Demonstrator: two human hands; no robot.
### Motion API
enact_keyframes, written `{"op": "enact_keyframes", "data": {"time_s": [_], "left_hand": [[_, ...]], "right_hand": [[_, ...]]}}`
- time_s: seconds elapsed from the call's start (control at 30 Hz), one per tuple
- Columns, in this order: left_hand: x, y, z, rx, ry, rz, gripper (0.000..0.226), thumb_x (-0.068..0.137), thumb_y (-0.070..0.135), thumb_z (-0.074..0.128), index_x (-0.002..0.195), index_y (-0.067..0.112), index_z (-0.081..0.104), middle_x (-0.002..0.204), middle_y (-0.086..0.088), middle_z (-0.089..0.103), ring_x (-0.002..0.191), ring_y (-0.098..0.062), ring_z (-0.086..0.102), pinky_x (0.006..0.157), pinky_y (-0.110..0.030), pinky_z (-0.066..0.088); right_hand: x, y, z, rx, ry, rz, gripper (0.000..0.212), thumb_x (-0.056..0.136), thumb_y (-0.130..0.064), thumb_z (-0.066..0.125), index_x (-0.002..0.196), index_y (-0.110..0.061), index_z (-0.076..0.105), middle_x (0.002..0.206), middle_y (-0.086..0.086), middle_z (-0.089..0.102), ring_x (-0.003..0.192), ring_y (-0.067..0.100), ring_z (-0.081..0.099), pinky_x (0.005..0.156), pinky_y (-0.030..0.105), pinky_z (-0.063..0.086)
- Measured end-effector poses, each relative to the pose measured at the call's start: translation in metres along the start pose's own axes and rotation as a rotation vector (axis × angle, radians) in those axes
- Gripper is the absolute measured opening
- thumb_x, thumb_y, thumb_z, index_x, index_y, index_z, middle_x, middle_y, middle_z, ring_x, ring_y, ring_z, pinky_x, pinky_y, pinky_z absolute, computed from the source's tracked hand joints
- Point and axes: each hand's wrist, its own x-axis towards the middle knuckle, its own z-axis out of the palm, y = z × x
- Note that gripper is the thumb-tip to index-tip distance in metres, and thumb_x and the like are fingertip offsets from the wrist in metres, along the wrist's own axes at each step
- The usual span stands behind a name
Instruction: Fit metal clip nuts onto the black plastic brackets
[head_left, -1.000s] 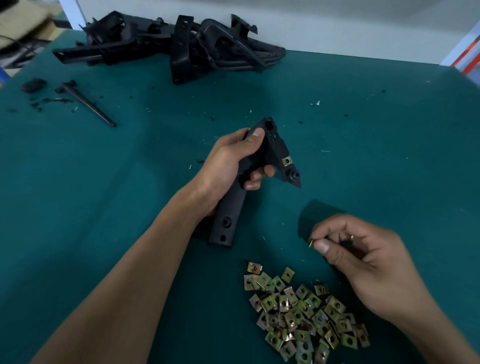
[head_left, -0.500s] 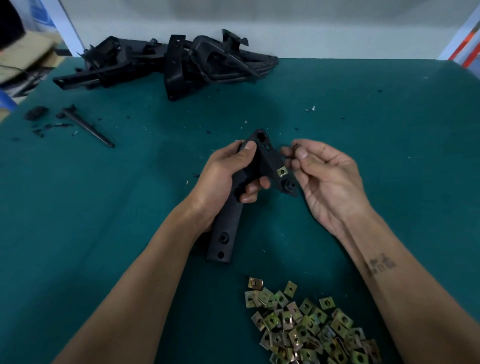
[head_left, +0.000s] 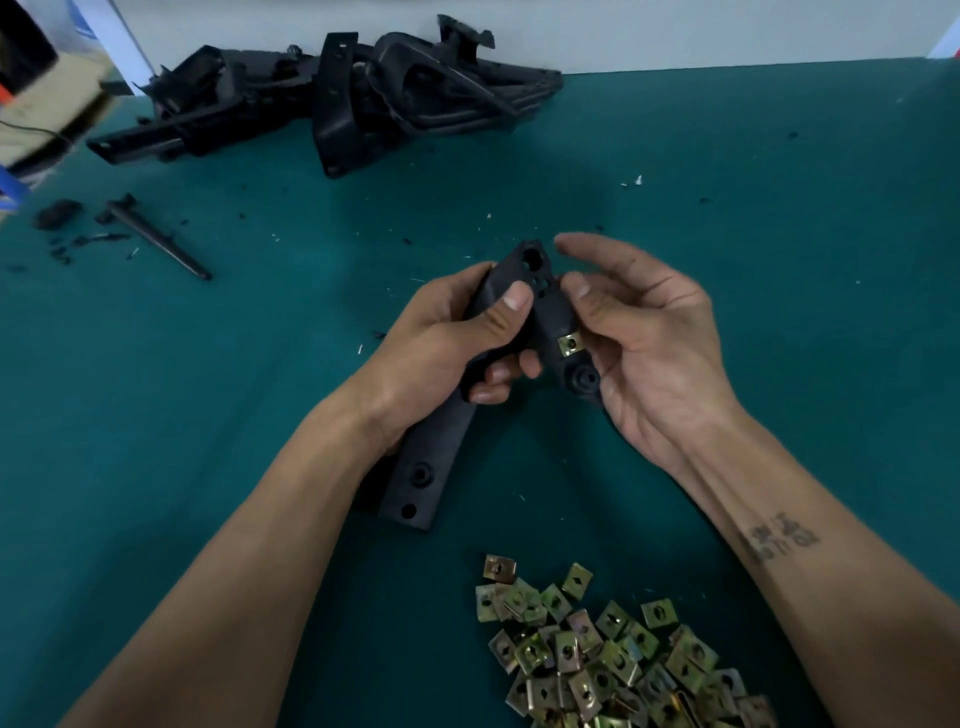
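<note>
My left hand (head_left: 452, 338) grips a long black plastic bracket (head_left: 423, 467) round its middle and holds it tilted above the green table. One brass-coloured clip nut (head_left: 570, 344) sits on the bracket's right arm. My right hand (head_left: 654, 358) cups that arm from the right. Its thumb presses the bracket's edge just above the fitted nut, its fingers curl behind, and its index finger is stretched out over the top. Anything under the thumb is hidden. A pile of loose clip nuts (head_left: 597, 654) lies near the table's front.
A heap of black plastic brackets (head_left: 337, 98) lies at the back left of the green table (head_left: 779, 260). A thin black rod (head_left: 161, 241) and small black scraps lie at the left. Boxes and clutter stand beyond the table's left edge.
My right hand rose from the pile with a clip nut and has closed in on the bracket's right arm. The left hand has kept its hold on the bracket.
</note>
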Motion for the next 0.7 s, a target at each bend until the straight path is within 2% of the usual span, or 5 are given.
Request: {"op": "enact_keyframes", "data": {"time_s": [0.1, 0.23, 0.43, 0.53, 0.7], "left_hand": [[0.0002, -0.0013, 0.0002, 0.013, -0.007, 0.016, 0.025, 0.099, 0.025, 0.05, 0.11, 0.002, 0.053, 0.07, -0.011, 0.059, 0.051, -0.014, 0.04, 0.044, -0.021, 0.034], [-0.0001, -0.0019, 0.0003, 0.016, -0.005, 0.024, 0.024, 0.099, 0.024, 0.05, 0.11, 0.002, 0.054, 0.07, -0.012, 0.059, 0.051, -0.014, 0.041, 0.044, -0.021, 0.035], [0.0008, -0.0026, 0.0007, 0.008, -0.004, 0.021, 0.023, 0.1, 0.024, 0.05, 0.109, 0.003, 0.053, 0.07, -0.011, 0.06, 0.051, -0.014, 0.04, 0.043, -0.021, 0.035], [0.0012, -0.0032, 0.0008, 0.013, -0.008, 0.018, 0.025, 0.1, 0.023, 0.05, 0.111, 0.0, 0.051, 0.07, -0.01, 0.06, 0.05, -0.012, 0.041, 0.043, -0.02, 0.036], [0.0015, -0.0025, 0.0015, 0.011, -0.006, 0.027, 0.024, 0.1, 0.023, 0.053, 0.109, 0.001, 0.05, 0.068, -0.01, 0.061, 0.049, -0.012, 0.041, 0.042, -0.02, 0.036]], "right_hand": [[0.0003, -0.0019, -0.0015, 0.027, 0.011, 0.033, 0.03, 0.077, -0.006, 0.072, 0.105, 0.003, 0.067, 0.083, 0.018, 0.072, 0.067, 0.034, 0.067, 0.071, 0.051, 0.058], [-0.0021, -0.0035, -0.0011, 0.122, -0.004, 0.079, 0.018, 0.077, -0.004, 0.073, 0.093, 0.002, 0.07, 0.085, 0.022, 0.071, 0.065, 0.033, 0.068, 0.057, 0.048, 0.062], [-0.0036, -0.0026, 0.0018, 0.127, -0.006, 0.102, 0.013, 0.081, -0.004, 0.072, 0.093, 0.001, 0.069, 0.085, 0.023, 0.071, 0.06, 0.033, 0.067, 0.051, 0.04, 0.059], [-0.0039, -0.0011, 0.0031, 0.131, 0.022, 0.078, 0.016, 0.081, -0.005, 0.074, 0.095, 0.001, 0.068, 0.086, 0.022, 0.069, 0.059, 0.032, 0.066, 0.051, 0.041, 0.058], [-0.0076, 0.0011, 0.006, 0.064, 0.092, -0.027, 0.006, 0.081, -0.002, 0.076, 0.08, -0.002, 0.071, 0.077, 0.02, 0.07, 0.057, 0.033, 0.067, 0.051, 0.043, 0.058]]}}
